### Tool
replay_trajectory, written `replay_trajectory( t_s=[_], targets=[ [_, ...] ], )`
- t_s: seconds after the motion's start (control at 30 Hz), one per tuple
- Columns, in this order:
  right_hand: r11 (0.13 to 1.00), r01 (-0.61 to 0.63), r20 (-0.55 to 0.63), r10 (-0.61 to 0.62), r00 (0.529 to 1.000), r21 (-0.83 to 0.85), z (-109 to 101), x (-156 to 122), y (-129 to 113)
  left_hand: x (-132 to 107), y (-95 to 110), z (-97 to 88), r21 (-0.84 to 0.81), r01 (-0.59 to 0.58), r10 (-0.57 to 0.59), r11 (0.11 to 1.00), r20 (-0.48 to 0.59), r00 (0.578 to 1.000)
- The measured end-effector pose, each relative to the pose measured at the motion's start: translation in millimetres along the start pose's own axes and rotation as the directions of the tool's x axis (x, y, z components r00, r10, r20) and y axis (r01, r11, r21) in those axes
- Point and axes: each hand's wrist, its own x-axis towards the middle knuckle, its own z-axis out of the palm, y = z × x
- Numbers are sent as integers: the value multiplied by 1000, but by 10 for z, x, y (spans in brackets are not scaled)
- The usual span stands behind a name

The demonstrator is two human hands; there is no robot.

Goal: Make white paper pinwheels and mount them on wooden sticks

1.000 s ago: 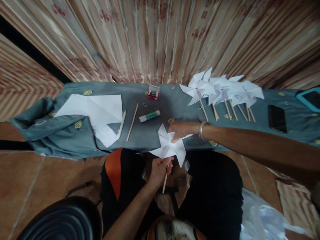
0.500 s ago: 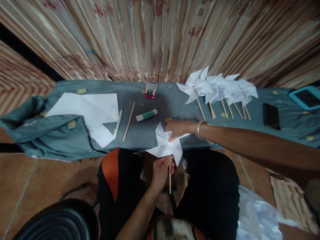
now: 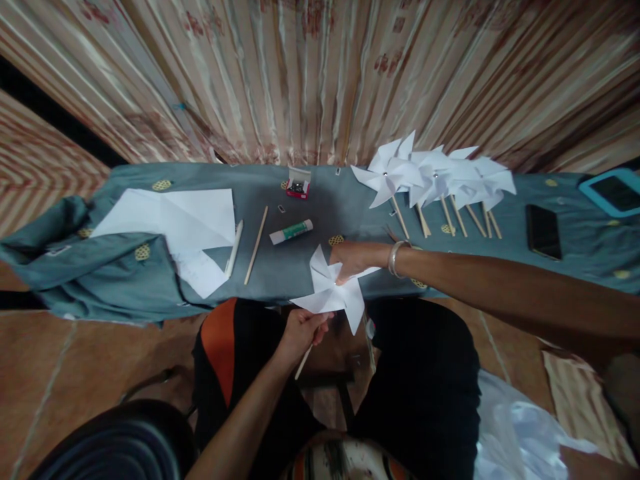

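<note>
A white paper pinwheel [image 3: 325, 300] is held over the near edge of the cloth-covered table. My right hand [image 3: 357, 260] is closed on it from above, with the thumb pressing near its centre. Just below the blades, my left hand [image 3: 305, 330] is closed around a thin wooden stick [image 3: 303, 363], whose lower end sticks out under the fist, slanting to the left. Where the stick meets the pinwheel is hidden by the blades and fingers.
Several pinwheels [image 3: 435, 177] lie at the back right, near a black phone [image 3: 543, 231]. Left of centre are a glue stick [image 3: 291, 231], a small box of pins [image 3: 299, 185], a loose stick [image 3: 256, 245], a white pen [image 3: 234, 249] and paper sheets [image 3: 195, 213].
My left hand has shifted left, swinging the stick's lower end leftward from upright to slanted. My right hand stays at the pinwheel's centre.
</note>
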Motion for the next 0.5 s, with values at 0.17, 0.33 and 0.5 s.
replay_trajectory(
  t_s=[0.17,0.33,0.5],
  targets=[
    [1000,3,3,-3,1000,-16,4,24,9,-38,-26,89,-32,-14,14,999,-19,1000],
    [1000,16,-17,-16,1000,13,18,17,8,-100,-77,275,-80,-33,25,996,-98,995],
    [999,8,-24,-7,1000,42,20,18,18,-114,-119,359,-112,-77,63,991,-123,990]
  ],
)
